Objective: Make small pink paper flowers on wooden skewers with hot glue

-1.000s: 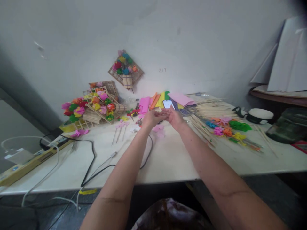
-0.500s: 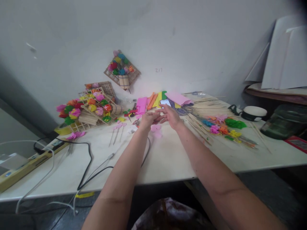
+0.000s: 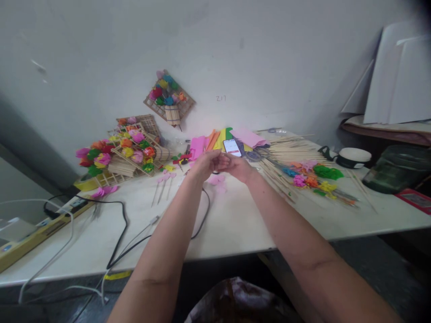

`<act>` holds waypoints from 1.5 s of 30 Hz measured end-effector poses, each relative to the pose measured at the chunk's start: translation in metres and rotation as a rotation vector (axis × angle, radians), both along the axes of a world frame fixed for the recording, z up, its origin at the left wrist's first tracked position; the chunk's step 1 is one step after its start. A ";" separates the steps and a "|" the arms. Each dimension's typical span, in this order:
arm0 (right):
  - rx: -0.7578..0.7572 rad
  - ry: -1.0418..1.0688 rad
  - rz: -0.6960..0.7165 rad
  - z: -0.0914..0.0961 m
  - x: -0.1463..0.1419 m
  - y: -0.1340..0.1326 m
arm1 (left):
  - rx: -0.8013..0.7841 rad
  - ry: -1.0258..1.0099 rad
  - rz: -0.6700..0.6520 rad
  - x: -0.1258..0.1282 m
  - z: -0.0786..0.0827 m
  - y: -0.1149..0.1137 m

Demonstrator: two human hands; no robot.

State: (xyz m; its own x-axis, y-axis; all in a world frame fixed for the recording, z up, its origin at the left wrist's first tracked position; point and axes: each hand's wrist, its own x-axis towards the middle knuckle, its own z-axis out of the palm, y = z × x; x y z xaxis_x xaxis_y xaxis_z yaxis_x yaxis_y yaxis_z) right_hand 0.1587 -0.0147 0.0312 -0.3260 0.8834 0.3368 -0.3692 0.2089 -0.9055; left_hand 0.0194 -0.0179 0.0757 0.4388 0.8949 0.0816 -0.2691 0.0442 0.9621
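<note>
My left hand point(image 3: 208, 162) and my right hand point(image 3: 239, 168) meet over the middle of the table, fingertips overlapping. The left fingers lie stretched towards the right hand, and nothing shows in them. The right fingers look extended too, partly covered where the hands cross. Just beyond them a phone point(image 3: 232, 147) with a lit screen leans among coloured papers. Pink paper petals point(image 3: 217, 180) lie on the table under my hands. To their left are thin stems with pink tips point(image 3: 164, 177) and red-handled pliers point(image 3: 183, 159).
Bamboo lattices with paper flowers point(image 3: 134, 148) are heaped at left; another lattice point(image 3: 170, 98) hangs on the wall. Bamboo sticks point(image 3: 292, 150) and loose paper flowers point(image 3: 313, 179) lie at right. Cables point(image 3: 125, 215) and a power strip point(image 3: 50, 229) occupy the left side.
My hands have come closer together, the right fingers moving from spread beside the phone to overlapping the left. More of the phone screen shows. The view has shifted slightly.
</note>
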 end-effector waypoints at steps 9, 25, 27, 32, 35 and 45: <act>-0.081 -0.166 -0.136 0.002 -0.004 -0.001 | 0.101 0.124 0.149 -0.021 -0.002 0.010; 0.384 -0.498 -0.571 0.022 0.014 -0.007 | 0.015 0.133 0.036 0.010 -0.015 -0.005; 0.383 -0.528 -0.600 0.026 0.022 -0.009 | 0.004 0.126 -0.002 0.012 -0.015 -0.007; 0.311 -0.537 -0.631 0.038 0.055 -0.023 | 0.096 0.150 0.062 0.005 -0.021 -0.002; 0.314 -0.636 -0.613 0.046 0.086 -0.036 | 0.129 0.133 0.168 -0.006 -0.026 0.003; 0.043 -1.790 -0.774 0.051 0.147 -0.039 | 0.208 0.252 0.516 -0.020 -0.029 0.003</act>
State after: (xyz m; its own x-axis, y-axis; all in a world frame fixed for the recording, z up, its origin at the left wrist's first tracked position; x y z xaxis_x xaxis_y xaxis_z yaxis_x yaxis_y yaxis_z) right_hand 0.3060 -0.0537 0.0819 0.1310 0.9824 0.1328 0.9904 -0.1237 -0.0619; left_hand -0.0006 -0.0150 0.0470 -0.0184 0.9737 0.2271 0.0314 -0.2265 0.9735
